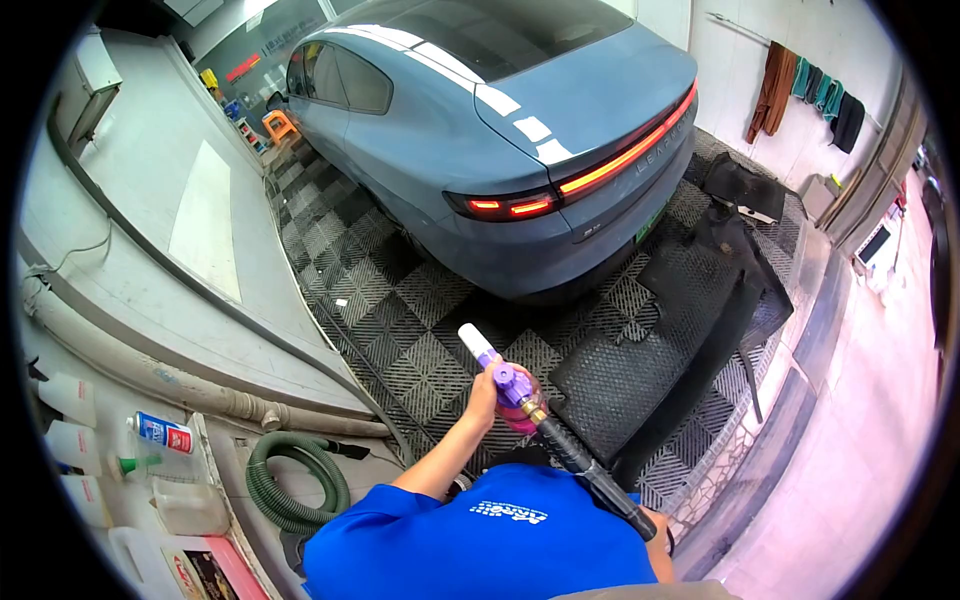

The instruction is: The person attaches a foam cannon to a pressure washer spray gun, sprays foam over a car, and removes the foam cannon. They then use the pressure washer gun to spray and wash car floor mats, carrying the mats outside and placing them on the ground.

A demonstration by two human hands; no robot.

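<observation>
My left hand (482, 397) is closed around the side of a foam cannon (513, 384) with a purple head, a white nozzle and a pinkish bottle. A brass fitting joins it to the black spray gun (590, 475), which runs back across my blue shirt. At the gun's rear end, low on the right, my right hand (656, 528) is closed on it; most of its fingers are hidden. The nozzle points forward and left, toward a blue-grey car (480, 160) with lit red tail lights, and does not touch it.
Black floor mats (650, 340) lie on the grid floor behind the car. A coiled green hose (297, 482), a blue-and-red can (163, 432) and several plastic jugs (190, 507) are at left. Cloths (772, 92) hang on the right wall; an orange stool (279, 125) stands farther back.
</observation>
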